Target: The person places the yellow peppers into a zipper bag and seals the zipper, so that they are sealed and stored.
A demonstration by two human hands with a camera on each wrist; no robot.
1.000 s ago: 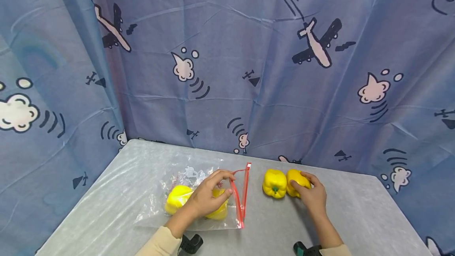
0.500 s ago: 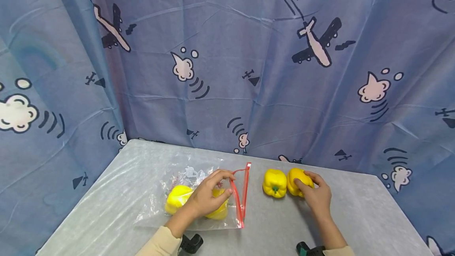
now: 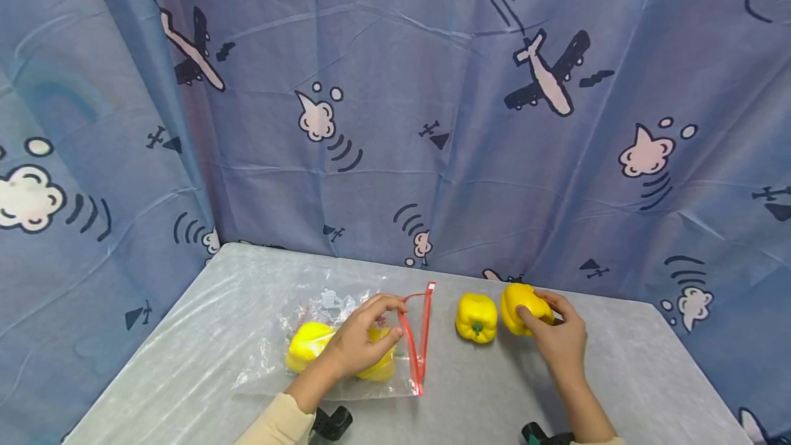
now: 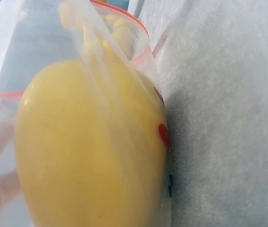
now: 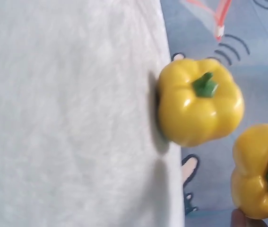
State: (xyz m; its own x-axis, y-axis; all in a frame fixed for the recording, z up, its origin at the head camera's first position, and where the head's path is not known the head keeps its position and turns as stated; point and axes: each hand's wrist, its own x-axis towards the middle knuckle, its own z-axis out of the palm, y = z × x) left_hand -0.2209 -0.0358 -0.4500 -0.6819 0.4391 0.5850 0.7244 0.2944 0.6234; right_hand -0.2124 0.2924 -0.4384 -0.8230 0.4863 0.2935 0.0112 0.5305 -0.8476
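Note:
A clear zip bag (image 3: 266, 371) lies on the left of the table with its red-edged mouth parted toward the right. Two yellow bell peppers show through the plastic, one at the left (image 3: 307, 347) and one partly behind my left hand (image 3: 358, 343). That hand grips the bag at its mouth. My right hand (image 3: 565, 340) holds another yellow bell pepper (image 3: 520, 306) between thumb and fingers, raised over the table. Beside it a similar bell pepper (image 3: 476, 318) sits on the table, its green stem toward me. In the left wrist view a bagged pepper (image 4: 86, 151) fills the middle.
The table (image 3: 630, 369) has a pale grey cover. Behind it and along both sides hangs a blue curtain (image 3: 371, 122) printed with planes and clouds. Black wrist devices (image 3: 332, 423) show below the hands.
My right hand has lifted its bell pepper from beside the other one, moving up and slightly right. The left hand and the bag have stayed in place.

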